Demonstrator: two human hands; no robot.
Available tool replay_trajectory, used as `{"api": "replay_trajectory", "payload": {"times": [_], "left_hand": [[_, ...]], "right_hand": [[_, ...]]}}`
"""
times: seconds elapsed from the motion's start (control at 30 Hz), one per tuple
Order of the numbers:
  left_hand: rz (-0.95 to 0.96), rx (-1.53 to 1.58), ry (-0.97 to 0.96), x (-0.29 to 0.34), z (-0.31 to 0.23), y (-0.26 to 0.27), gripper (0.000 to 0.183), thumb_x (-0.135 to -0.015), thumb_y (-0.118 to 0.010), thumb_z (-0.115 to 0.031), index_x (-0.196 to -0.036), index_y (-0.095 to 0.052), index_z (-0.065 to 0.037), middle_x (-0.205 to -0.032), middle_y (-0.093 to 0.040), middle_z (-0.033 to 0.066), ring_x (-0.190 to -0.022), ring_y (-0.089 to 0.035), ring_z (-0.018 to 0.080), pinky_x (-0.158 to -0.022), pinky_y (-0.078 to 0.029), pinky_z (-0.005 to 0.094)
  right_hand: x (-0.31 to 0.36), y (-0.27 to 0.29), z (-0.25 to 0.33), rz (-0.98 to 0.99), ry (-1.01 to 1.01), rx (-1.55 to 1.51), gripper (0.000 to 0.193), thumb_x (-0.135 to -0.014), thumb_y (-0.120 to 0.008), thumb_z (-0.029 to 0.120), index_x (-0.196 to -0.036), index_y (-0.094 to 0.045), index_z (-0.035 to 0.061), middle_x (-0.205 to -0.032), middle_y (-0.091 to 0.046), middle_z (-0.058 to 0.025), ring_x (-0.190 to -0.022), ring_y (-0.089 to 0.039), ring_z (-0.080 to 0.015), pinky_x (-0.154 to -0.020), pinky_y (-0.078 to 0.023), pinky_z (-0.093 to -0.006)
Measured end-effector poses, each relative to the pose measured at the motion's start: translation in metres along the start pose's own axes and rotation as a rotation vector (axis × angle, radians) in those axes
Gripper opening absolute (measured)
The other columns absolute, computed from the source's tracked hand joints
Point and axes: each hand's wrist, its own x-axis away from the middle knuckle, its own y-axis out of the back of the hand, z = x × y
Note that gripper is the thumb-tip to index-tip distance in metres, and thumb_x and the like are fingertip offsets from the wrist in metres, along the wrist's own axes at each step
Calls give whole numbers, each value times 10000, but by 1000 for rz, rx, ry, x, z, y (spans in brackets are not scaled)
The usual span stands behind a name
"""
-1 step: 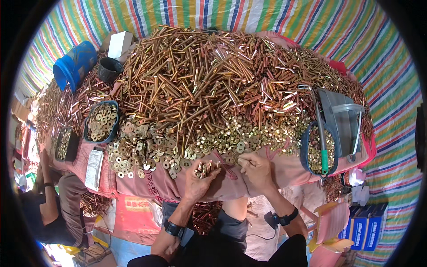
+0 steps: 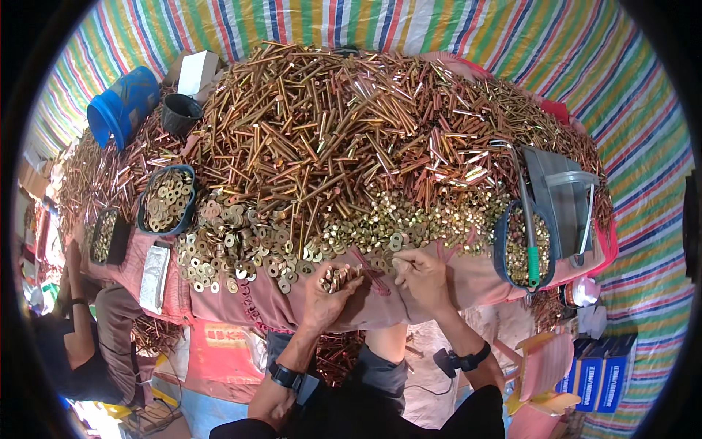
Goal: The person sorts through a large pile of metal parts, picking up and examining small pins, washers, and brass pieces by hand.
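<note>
My left hand (image 2: 327, 296) is closed round a bunch of bolts (image 2: 337, 279), their ends standing up out of the fingers. To its right, my right hand (image 2: 424, 278) is held over the cloth with the fingers bent together in a pinch. What lies between those fingertips, if anything, is too small to make out. Just beyond both hands a few washers (image 2: 379, 260) lie on the cloth. A band of brass-coloured nuts (image 2: 380, 223) spreads behind them, and a heap of flat washers (image 2: 234, 238) lies to the left. Farther back rises a large pile of long bolts (image 2: 322, 124).
At the right, a blue tub (image 2: 502, 252) of nuts holds a green-handled tool (image 2: 533, 265), beside a grey dustpan (image 2: 552, 190). A tub of washers (image 2: 167, 199), a black bucket (image 2: 181, 115) and a blue bucket (image 2: 124, 106) stand left. Another person's arm (image 2: 77, 300) shows far left.
My right hand has shifted very slightly, its fingertips a little farther right. The left hand with the bolts stays in place.
</note>
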Motion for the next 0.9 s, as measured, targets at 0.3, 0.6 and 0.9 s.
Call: {"api": "replay_trajectory", "payload": {"times": [0.3,0.6,0.9], "left_hand": [[63,-45,90,-1,-5,6,195,-912,-771,79,-1079,-711,-1,-1001,-769,42,-933,-694,96,-807,-582,261],[17,-130,19,0,0,6,195,-894,-757,96,-1066,-721,14,-992,-763,35,-912,-685,97,-820,-570,262],[26,-109,-3,-2,6,7,224,-874,-745,138,-1051,-672,20,-1045,-744,54,-971,-687,115,-849,-569,269]], "right_hand": [[-8,-33,43,176,-339,-328,248,-999,-778,227,-1112,-732,11,-810,-723,-40,-637,-652,-67,-546,-498,-208],[-3,-39,43,118,-285,-336,170,-1003,-737,129,-1090,-711,-14,-913,-734,-55,-725,-688,-96,-621,-564,-240],[-83,40,6,-344,50,741,184,-936,-765,174,-996,-774,-1,-899,-774,-182,-769,-755,-266,-698,-589,-372]]}}
